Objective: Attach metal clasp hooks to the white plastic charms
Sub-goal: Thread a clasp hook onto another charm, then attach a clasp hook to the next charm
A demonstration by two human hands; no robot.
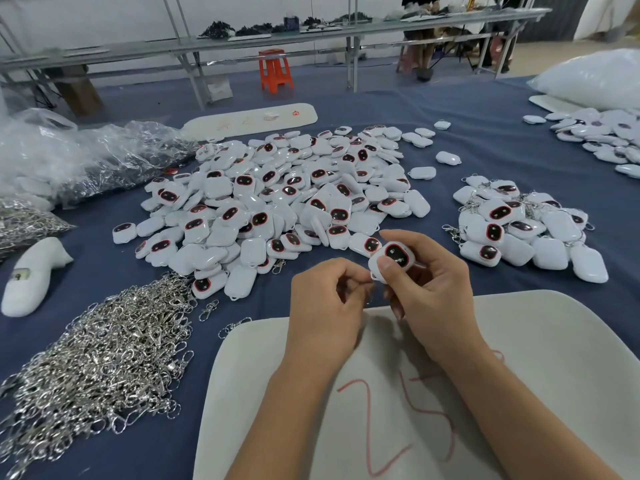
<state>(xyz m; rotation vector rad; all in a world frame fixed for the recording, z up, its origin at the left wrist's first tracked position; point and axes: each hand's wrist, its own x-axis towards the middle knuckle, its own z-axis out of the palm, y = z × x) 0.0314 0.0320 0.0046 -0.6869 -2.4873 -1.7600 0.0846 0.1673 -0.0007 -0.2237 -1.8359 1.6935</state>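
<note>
My right hand [429, 285] grips a white plastic charm [398, 255] with a dark red-rimmed face, thumb across its lower edge. My left hand [325, 299] has its fingers curled tight beside the charm's small loop; a metal clasp hook pinched in them is mostly hidden. A big heap of loose white charms [277, 199] lies just beyond my hands. A large pile of silver clasp hooks [104, 368] spreads at the left. A smaller pile of charms with hooks attached [519, 226] sits at the right.
A white board [519, 341] marked with red numbers lies under my wrists on the blue cloth [485, 140]. Clear bags of hooks [79, 161] sit far left, a white foam piece [31, 275] near them. More charms [602, 140] and a white bag lie far right.
</note>
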